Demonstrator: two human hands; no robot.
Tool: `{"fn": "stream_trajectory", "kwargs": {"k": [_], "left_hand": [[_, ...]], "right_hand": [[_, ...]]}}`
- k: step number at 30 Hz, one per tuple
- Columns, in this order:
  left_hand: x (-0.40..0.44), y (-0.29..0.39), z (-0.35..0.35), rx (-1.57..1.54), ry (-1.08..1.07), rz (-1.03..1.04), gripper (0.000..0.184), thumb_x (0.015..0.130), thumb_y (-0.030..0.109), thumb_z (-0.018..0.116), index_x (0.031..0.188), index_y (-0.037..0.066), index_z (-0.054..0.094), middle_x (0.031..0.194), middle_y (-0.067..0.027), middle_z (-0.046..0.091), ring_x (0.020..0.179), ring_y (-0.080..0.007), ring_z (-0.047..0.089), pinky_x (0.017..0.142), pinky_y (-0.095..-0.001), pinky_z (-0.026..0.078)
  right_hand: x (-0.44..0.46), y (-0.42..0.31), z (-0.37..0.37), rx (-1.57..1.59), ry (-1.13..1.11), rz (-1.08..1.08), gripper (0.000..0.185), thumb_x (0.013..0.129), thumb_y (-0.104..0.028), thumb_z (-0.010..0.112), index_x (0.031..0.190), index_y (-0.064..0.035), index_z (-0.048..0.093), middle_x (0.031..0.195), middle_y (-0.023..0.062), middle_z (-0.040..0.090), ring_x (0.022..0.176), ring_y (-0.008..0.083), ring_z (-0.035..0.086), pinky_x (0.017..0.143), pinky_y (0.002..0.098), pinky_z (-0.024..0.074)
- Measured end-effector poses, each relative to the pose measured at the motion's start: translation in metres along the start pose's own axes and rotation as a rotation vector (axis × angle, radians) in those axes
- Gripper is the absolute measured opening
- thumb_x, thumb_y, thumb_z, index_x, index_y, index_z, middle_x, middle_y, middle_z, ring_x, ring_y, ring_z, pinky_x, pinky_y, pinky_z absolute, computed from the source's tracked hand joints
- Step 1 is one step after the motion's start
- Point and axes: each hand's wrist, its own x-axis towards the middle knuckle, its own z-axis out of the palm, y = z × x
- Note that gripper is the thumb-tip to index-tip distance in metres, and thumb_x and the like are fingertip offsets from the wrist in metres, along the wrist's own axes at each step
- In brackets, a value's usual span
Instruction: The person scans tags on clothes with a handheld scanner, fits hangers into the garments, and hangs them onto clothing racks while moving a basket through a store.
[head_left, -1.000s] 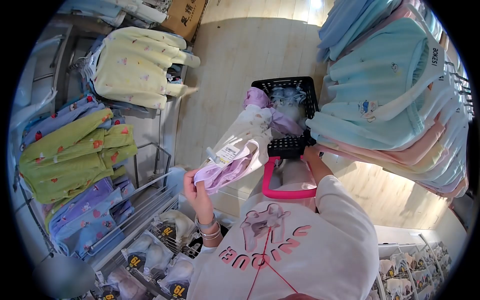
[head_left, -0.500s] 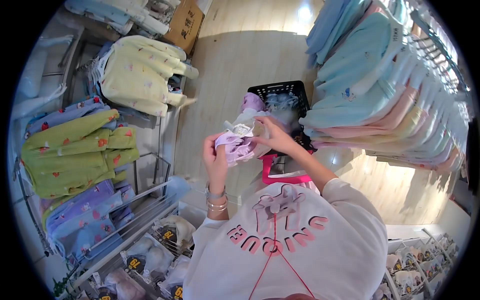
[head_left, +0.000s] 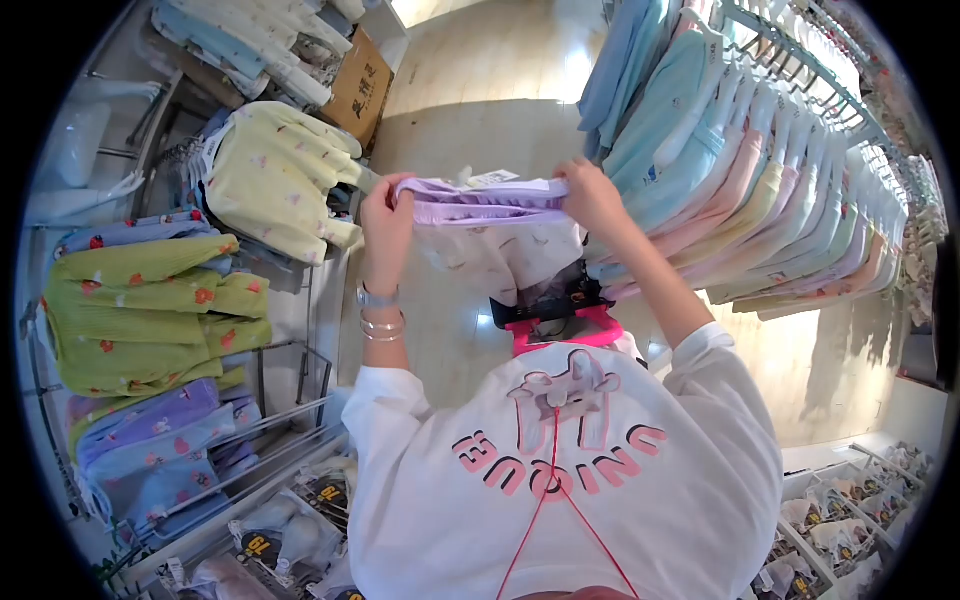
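A pair of elastic-waisted pants (head_left: 490, 245), white with a small print and a lilac waistband, hangs stretched out between my two hands. My left hand (head_left: 385, 222) is closed on the left end of the waistband. The right end is pinched in my right hand (head_left: 592, 198). A white tag (head_left: 492, 179) with print sticks up at the back of the waistband. How long the legs are I cannot tell. Below and behind the pants, a black basket (head_left: 560, 303) is mostly hidden, beside a bright pink frame (head_left: 568, 330).
To the right, a rack (head_left: 800, 60) holds many pastel tops (head_left: 690, 150) on hangers. Yellow (head_left: 280, 180) and green (head_left: 160, 310) garments hang at left. A cardboard box (head_left: 358, 88) stands at the back left. Bins of packaged goods (head_left: 290, 530) line the near side.
The bunched lilac and white cloth has been opened out into pants. My hands have moved apart and farther forward, pulling the waistband wide. The basket is now largely covered.
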Motion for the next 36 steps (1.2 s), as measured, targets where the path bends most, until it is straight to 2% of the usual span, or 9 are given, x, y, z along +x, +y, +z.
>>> {"fn": "stream_trajectory", "kwargs": {"k": [5, 12, 15, 18, 21, 23, 25, 28, 36], "left_hand": [[0.049, -0.025, 0.022, 0.254, -0.192, 0.159, 0.019, 0.08, 0.0, 0.053, 0.094, -0.004, 0.066, 0.078, -0.0115, 0.066, 0.068, -0.0139, 0.061, 0.061, -0.0264, 0.047], [0.066, -0.071, 0.085, 0.349, -0.5, -0.552, 0.018, 0.083, 0.004, 0.049, 0.086, -0.001, 0.066, 0.085, -0.0114, 0.068, 0.074, -0.0199, 0.066, 0.067, -0.0323, 0.055], [0.045, -0.088, 0.108, -0.409, -0.292, -0.462, 0.022, 0.088, 0.006, 0.044, 0.092, -0.001, 0.064, 0.089, -0.009, 0.067, 0.076, -0.0198, 0.066, 0.067, -0.0346, 0.057], [0.034, -0.067, 0.105, -0.658, -0.239, -0.51, 0.022, 0.089, 0.007, 0.043, 0.099, 0.0, 0.062, 0.093, -0.0065, 0.066, 0.078, -0.0158, 0.066, 0.068, -0.0298, 0.056], [0.027, -0.036, 0.098, -0.695, -0.281, -0.448, 0.016, 0.09, 0.008, 0.047, 0.096, 0.001, 0.061, 0.086, -0.0032, 0.064, 0.075, -0.0103, 0.062, 0.066, -0.0242, 0.052], [0.015, 0.014, 0.089, -0.598, -0.136, -0.261, 0.011, 0.09, 0.009, 0.051, 0.089, 0.003, 0.06, 0.077, 0.0012, 0.058, 0.065, -0.0059, 0.052, 0.056, -0.0222, 0.043], [0.007, 0.04, 0.084, -0.5, -0.07, -0.121, 0.009, 0.09, 0.009, 0.054, 0.085, 0.003, 0.058, 0.071, 0.0037, 0.053, 0.061, -0.0033, 0.046, 0.052, -0.0209, 0.037], [0.002, 0.061, 0.078, -0.396, -0.112, -0.009, 0.006, 0.088, 0.006, 0.056, 0.083, 0.002, 0.056, 0.069, 0.0044, 0.05, 0.061, -0.0025, 0.042, 0.052, -0.0202, 0.035], [-0.016, 0.085, 0.047, -0.224, -0.059, 0.167, 0.011, 0.086, 0.002, 0.058, 0.078, 0.004, 0.051, 0.069, 0.0058, 0.048, 0.062, -0.0009, 0.042, 0.053, -0.0179, 0.033]], "right_hand": [[0.025, -0.009, -0.079, 0.116, 0.099, -0.002, 0.024, 0.067, -0.003, 0.062, 0.09, -0.0012, 0.068, 0.088, 0.0227, 0.065, 0.085, 0.0381, 0.063, 0.079, 0.0417, 0.0511], [-0.015, -0.039, -0.11, -0.093, 0.02, 0.123, 0.028, 0.066, -0.008, 0.067, 0.092, -0.0006, 0.067, 0.083, 0.0207, 0.066, 0.08, 0.037, 0.064, 0.072, 0.0406, 0.0503], [-0.036, -0.036, -0.099, -0.073, -0.089, 0.045, 0.031, 0.065, -0.009, 0.068, 0.095, -0.0012, 0.067, 0.083, 0.0217, 0.065, 0.08, 0.0371, 0.063, 0.074, 0.0404, 0.0508], [-0.031, -0.009, -0.099, -0.026, -0.255, 0.007, 0.039, 0.067, -0.011, 0.07, 0.105, -0.0047, 0.065, 0.091, 0.0175, 0.066, 0.085, 0.0313, 0.064, 0.075, 0.0384, 0.0515], [-0.011, 0.032, -0.122, 0.106, -0.205, -0.061, 0.052, 0.064, -0.017, 0.077, 0.112, -0.0029, 0.061, 0.108, 0.0169, 0.062, 0.093, 0.0308, 0.062, 0.077, 0.0381, 0.0518], [0.008, 0.045, -0.149, 0.386, -0.065, 0.226, 0.065, 0.063, -0.02, 0.081, 0.12, -0.0017, 0.055, 0.111, 0.015, 0.058, 0.094, 0.0295, 0.059, 0.078, 0.0364, 0.0518], [0.029, 0.07, -0.158, 0.203, 0.462, 0.142, 0.072, 0.065, -0.018, 0.08, 0.125, 0.0042, 0.047, 0.107, 0.0223, 0.058, 0.095, 0.0339, 0.06, 0.078, 0.0385, 0.0522], [0.048, 0.079, -0.164, -0.39, 0.646, 0.201, 0.066, 0.076, -0.016, 0.071, 0.129, 0.0075, 0.039, 0.104, 0.0261, 0.059, 0.098, 0.0338, 0.062, 0.079, 0.0401, 0.0534], [0.113, 0.085, -0.157, -0.718, 0.603, 0.431, 0.061, 0.083, -0.014, 0.055, 0.133, 0.0107, 0.031, 0.094, 0.0231, 0.065, 0.08, 0.0348, 0.069, 0.064, 0.0433, 0.0563]]}}
